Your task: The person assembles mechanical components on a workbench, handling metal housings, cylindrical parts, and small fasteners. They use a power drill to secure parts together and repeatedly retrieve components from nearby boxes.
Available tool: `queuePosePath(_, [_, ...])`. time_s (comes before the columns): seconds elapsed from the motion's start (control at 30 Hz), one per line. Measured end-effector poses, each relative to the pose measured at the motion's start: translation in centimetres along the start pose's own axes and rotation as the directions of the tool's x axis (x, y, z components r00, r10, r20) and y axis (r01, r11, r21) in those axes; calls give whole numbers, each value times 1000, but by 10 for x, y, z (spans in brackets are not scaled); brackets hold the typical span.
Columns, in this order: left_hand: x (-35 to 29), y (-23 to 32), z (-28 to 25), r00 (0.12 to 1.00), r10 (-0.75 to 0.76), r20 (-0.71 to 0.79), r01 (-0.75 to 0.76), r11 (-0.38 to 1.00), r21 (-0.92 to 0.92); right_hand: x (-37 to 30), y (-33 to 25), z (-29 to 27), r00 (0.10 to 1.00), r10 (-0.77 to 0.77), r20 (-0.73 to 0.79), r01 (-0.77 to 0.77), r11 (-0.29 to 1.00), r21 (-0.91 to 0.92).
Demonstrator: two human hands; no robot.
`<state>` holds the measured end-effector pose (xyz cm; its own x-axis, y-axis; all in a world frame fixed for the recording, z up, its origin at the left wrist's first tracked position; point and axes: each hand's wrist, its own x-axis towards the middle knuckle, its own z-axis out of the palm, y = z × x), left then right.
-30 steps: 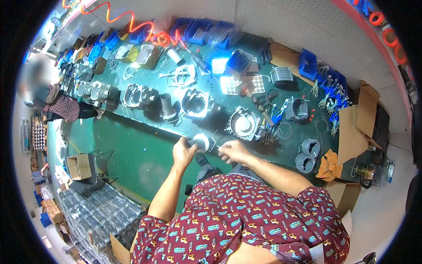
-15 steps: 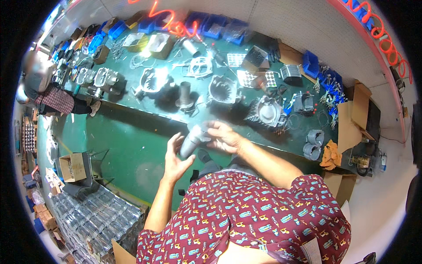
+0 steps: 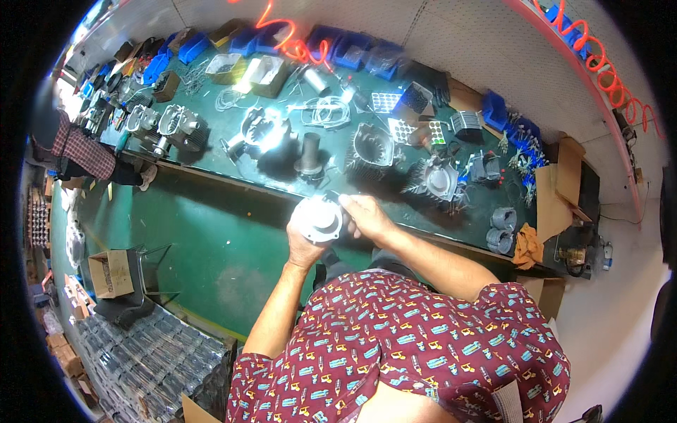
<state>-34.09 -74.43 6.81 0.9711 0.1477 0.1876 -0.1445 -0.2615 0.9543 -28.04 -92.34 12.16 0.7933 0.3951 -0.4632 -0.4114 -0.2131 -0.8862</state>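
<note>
In front of my body, just off the bench's front edge, is a flanged metal cylinder (image 3: 321,220) with its bright round flange tilted up toward me. My left hand (image 3: 303,248) is wrapped round it from below and the left. My right hand (image 3: 368,218) is closed at the flange's right rim, thumb and fingers against it; glare blurs the contact. A similar dark flanged cylinder (image 3: 309,159) stands upright on the bench just beyond. Cast metal housings sit on both sides of it: one (image 3: 262,130) to the left, one (image 3: 372,146) to the right.
The green bench (image 3: 233,173) runs across the view, with blue bins (image 3: 350,51) along its back. Red coiled hoses (image 3: 300,53) hang above. Finned housings (image 3: 438,180) and an orange cloth (image 3: 529,247) lie to the right. Another person (image 3: 77,151) stands at far left, near a chair with a carton (image 3: 111,273).
The cylinder has been turned so its flange faces up. My left hand, spread beside it before, has closed round it. My right hand has stayed at its right side.
</note>
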Motion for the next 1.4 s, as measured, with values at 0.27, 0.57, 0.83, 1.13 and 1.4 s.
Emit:
queuePosePath(0.27, [-6,17,-9,999,46,-25,-46,999,14,-5,0,12,988,-112,103,90,976,200])
queuePosePath(0.57, [16,19,-46,989,64,133,-75,994,81,1,-11,-4,977,-212,24,212,977,3])
queuePosePath(0.83, [45,97,-26,954,199,222,-291,789,541,15,-15,-29,941,-337,-36,328,932,-156])
queuePosePath(1.13, [78,108,9,952,149,267,-275,801,532,51,-78,-95,731,-590,343,678,686,-265])
queuePosePath(1.4, [103,126,46,949,25,313,-206,803,560,99,-87,-140,655,-484,580,709,660,-250])
